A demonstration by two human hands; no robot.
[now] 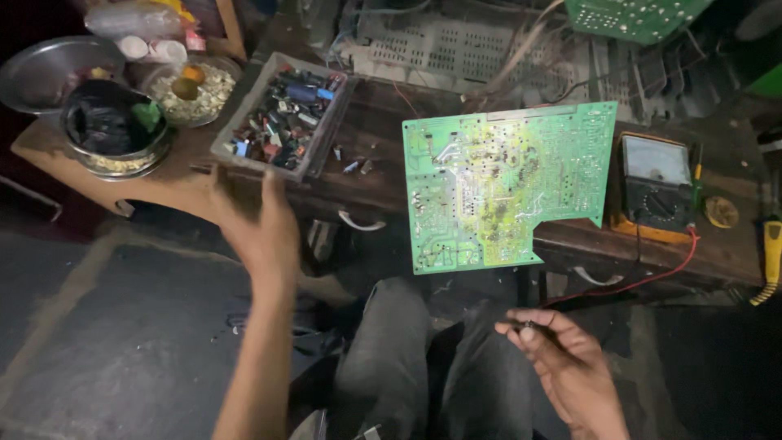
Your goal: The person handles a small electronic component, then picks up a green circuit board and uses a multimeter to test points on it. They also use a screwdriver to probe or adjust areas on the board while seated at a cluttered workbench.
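Part (528,326), a tiny dark piece, sits pinched between the thumb and fingertips of the right hand (570,367), low over the person's lap, near and right in the scene. What kind of piece it is cannot be told; it is too small and dim. The left hand (257,220) is open, fingers spread and blurred, reaching out toward the near edge of the tray (232,138), which lies on the surface (383,122) at the left and is full of small mixed electronic pieces in blue, red and black. It holds nothing. A few loose pieces (354,163) lie on the surface just right of the tray.

The board (497,183), green with its solder side up and a yellowish stain across the middle, lies at centre, its near corner hanging past the surface edge. A meter (656,183) in an orange case stands just right of it, its red lead (652,273) trailing down over the edge toward the right hand.

By the look of it the work is partway: one piece is in hand, the board lies untouched by either hand, and the left hand has not yet reached the tray. Far left stand a metal bowl (114,130) with a black bag and a dish (199,94) of pale bits
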